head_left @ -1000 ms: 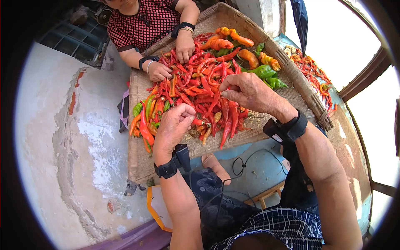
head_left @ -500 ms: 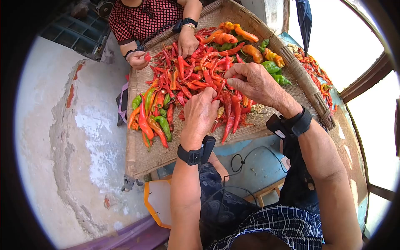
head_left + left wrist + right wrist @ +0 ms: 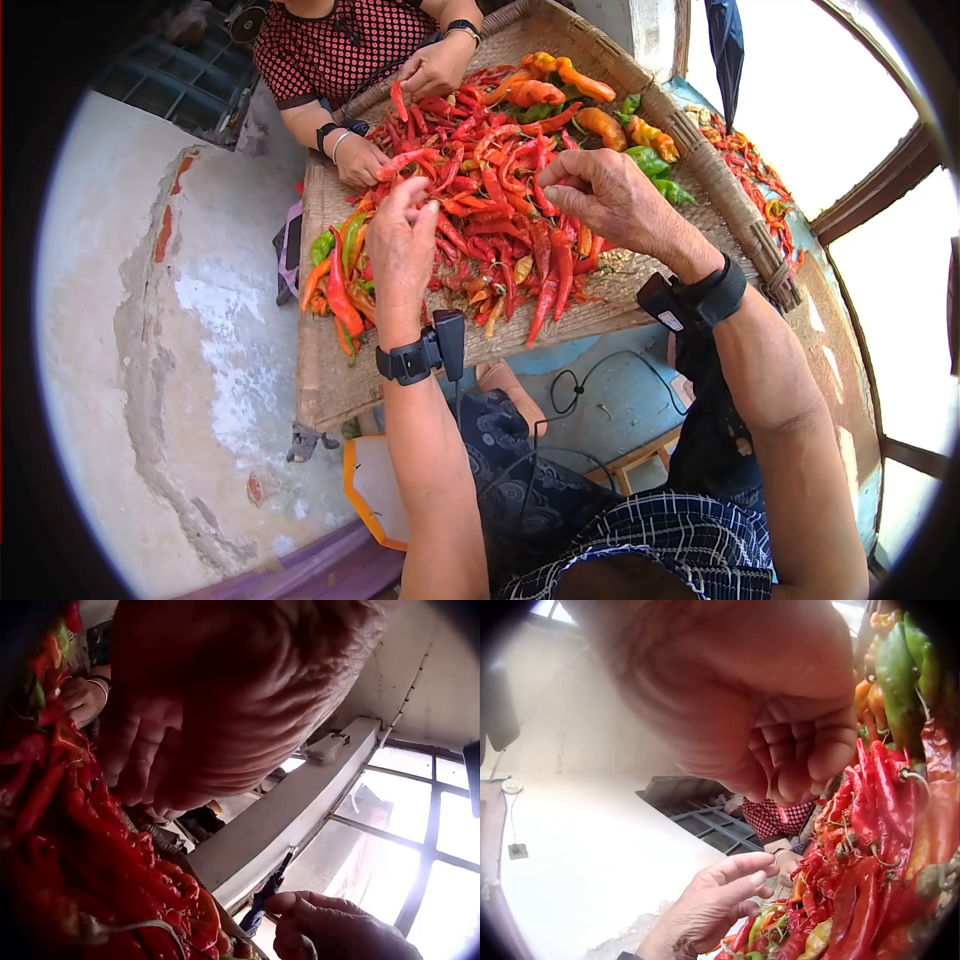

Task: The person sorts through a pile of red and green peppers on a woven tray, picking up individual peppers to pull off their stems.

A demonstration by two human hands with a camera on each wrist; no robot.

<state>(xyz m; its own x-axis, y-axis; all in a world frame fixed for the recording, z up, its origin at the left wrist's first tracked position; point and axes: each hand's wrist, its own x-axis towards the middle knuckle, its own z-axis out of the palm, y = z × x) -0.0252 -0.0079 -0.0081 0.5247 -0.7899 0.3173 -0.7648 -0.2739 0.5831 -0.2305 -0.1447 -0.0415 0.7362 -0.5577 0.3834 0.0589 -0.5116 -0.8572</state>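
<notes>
Red peppers (image 3: 490,225) lie heaped on a woven tray (image 3: 335,385). Over the heap's left side is my left hand (image 3: 400,250), fingers loosely extended and holding nothing visible; the right wrist view shows the same hand (image 3: 712,904) with thumb and fingers apart. My right hand (image 3: 620,205) hovers at the heap's right side, its fingers curled in toward the thumb. In the right wrist view, that hand (image 3: 742,697) has its fingertips bent inward, with no pepper visible in them. Orange and green peppers (image 3: 340,290) lie beside my left hand, partly covered by it.
Across the tray, another person's hands (image 3: 358,160) work at the heap, one lifting a red pepper (image 3: 399,100). Larger orange peppers (image 3: 600,125) and green ones (image 3: 650,162) lie at the far right. More red peppers (image 3: 745,165) are spread beyond the tray's rim (image 3: 735,215).
My left hand has swung left from beside my right hand, and its fingers have spread. My right hand has barely moved. The other person's raised hand has come down to the heap.
</notes>
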